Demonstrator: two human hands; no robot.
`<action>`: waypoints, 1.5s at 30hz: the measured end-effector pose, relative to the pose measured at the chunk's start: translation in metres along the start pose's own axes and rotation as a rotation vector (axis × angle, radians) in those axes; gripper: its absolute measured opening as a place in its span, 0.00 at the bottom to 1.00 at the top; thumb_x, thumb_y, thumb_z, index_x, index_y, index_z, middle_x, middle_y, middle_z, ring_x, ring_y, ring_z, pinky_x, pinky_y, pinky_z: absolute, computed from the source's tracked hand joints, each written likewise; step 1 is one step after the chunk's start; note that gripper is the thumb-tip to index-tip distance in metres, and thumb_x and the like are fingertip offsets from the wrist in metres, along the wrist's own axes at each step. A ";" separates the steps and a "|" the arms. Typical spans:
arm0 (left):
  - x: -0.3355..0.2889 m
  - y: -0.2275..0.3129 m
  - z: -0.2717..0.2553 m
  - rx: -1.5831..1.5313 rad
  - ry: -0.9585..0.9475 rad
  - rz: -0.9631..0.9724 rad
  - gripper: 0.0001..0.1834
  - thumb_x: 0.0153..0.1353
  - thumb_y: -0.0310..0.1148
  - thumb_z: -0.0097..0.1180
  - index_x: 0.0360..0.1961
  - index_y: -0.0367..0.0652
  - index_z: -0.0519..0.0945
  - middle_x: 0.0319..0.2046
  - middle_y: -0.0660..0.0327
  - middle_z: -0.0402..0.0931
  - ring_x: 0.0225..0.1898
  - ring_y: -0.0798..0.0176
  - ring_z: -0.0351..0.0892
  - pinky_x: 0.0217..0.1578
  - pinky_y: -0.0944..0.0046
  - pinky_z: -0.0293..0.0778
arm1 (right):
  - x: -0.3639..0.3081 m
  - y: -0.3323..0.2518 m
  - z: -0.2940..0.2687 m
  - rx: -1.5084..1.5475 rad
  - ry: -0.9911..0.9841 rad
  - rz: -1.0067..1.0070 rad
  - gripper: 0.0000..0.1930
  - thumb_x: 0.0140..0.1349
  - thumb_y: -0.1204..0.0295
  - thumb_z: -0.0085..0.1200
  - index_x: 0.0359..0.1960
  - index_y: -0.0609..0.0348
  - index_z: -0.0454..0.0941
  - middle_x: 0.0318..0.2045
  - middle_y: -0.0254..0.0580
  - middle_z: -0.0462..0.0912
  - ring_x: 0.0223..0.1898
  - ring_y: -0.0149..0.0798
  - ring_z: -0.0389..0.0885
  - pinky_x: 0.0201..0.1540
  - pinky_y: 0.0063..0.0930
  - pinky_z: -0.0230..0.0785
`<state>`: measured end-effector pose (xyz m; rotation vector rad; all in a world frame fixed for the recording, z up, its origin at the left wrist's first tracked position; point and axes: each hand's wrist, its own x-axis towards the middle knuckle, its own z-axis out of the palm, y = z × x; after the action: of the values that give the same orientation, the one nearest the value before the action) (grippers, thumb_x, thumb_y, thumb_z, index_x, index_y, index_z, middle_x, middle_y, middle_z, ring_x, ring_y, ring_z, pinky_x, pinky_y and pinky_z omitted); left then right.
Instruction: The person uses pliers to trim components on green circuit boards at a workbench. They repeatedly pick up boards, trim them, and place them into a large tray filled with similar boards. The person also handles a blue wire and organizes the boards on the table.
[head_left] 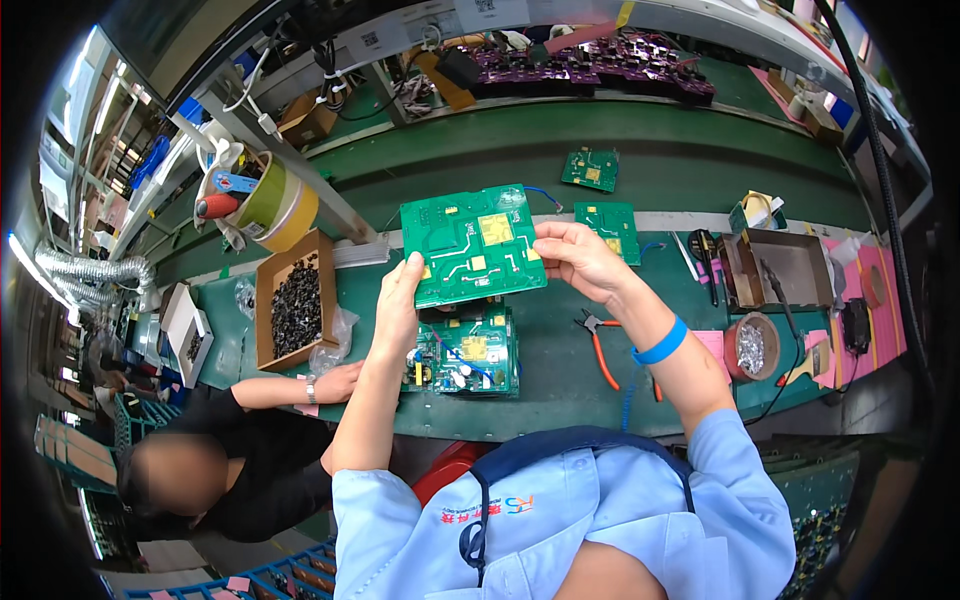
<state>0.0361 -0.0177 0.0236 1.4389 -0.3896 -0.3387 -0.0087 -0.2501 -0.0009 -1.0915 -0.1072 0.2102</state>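
A large green circuit board (445, 240) with yellow patches is raised above the bench, its flat face toward me. My left hand (400, 305) grips its lower left corner. At the right edge, my right hand (580, 260) pinches the board between thumb and fingers; a blue band circles that wrist. A blue wire sticks out from the board's top right corner. Below it, a stack of circuit boards (475, 352) with components and wires lies on the green bench. Another circuit board (600, 222) rests just behind my right hand, partly covered by it.
Orange-handled cutters (600, 350) lie right of the stack. A cardboard box of black parts (296, 310) stands left, near a co-worker's hand (338, 383). At right are an open box (785, 270), a round tub (750, 347) and a brush (808, 362). A small board (590, 169) sits farther back.
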 end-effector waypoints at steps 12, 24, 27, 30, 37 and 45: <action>0.006 -0.001 -0.005 0.264 -0.015 0.076 0.17 0.59 0.42 0.40 0.28 0.36 0.71 0.23 0.69 0.68 0.26 0.79 0.62 0.28 0.77 0.59 | 0.002 -0.012 -0.003 -0.061 -0.056 0.033 0.13 0.53 0.70 0.50 0.39 0.64 0.71 0.29 0.36 0.77 0.28 0.27 0.76 0.30 0.20 0.71; -0.048 0.010 0.008 1.150 -0.146 0.357 0.19 0.44 0.29 0.54 0.40 0.39 0.70 0.46 0.51 0.65 0.50 0.50 0.61 0.50 0.57 0.58 | 0.066 0.007 -0.059 -1.415 0.522 -0.399 0.04 0.47 0.72 0.49 0.24 0.58 0.74 0.19 0.51 0.75 0.25 0.51 0.74 0.28 0.41 0.65; -0.050 -0.006 0.011 1.154 -0.136 0.394 0.20 0.44 0.31 0.55 0.41 0.39 0.71 0.46 0.51 0.65 0.52 0.50 0.59 0.51 0.54 0.55 | 0.092 0.045 -0.071 -1.570 0.427 -0.498 0.05 0.45 0.74 0.47 0.25 0.55 0.74 0.18 0.47 0.75 0.24 0.48 0.75 0.27 0.40 0.66; -0.051 -0.007 0.010 1.165 -0.136 0.351 0.20 0.43 0.31 0.55 0.40 0.39 0.71 0.47 0.52 0.64 0.52 0.50 0.59 0.51 0.55 0.54 | 0.117 0.076 -0.060 -1.605 0.290 -0.689 0.08 0.38 0.78 0.45 0.23 0.56 0.72 0.23 0.43 0.76 0.28 0.44 0.76 0.29 0.36 0.68; -0.048 -0.008 0.013 1.173 -0.121 0.308 0.19 0.41 0.29 0.55 0.39 0.38 0.72 0.46 0.53 0.66 0.52 0.50 0.59 0.50 0.55 0.55 | 0.136 0.124 -0.078 -1.551 0.044 -1.056 0.01 0.41 0.75 0.46 0.18 0.56 0.70 0.20 0.37 0.73 0.28 0.37 0.74 0.32 0.30 0.67; -0.042 -0.008 0.013 1.162 -0.154 0.274 0.19 0.39 0.28 0.55 0.38 0.37 0.73 0.45 0.52 0.67 0.52 0.49 0.59 0.50 0.54 0.55 | 0.106 0.125 -0.124 -1.852 -0.269 -0.729 0.05 0.42 0.74 0.45 0.22 0.56 0.72 0.24 0.38 0.74 0.32 0.37 0.72 0.37 0.29 0.64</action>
<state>-0.0070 -0.0111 0.0145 2.4490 -0.9963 0.0430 0.1041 -0.2791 -0.1707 -2.7294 -1.0766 -0.5607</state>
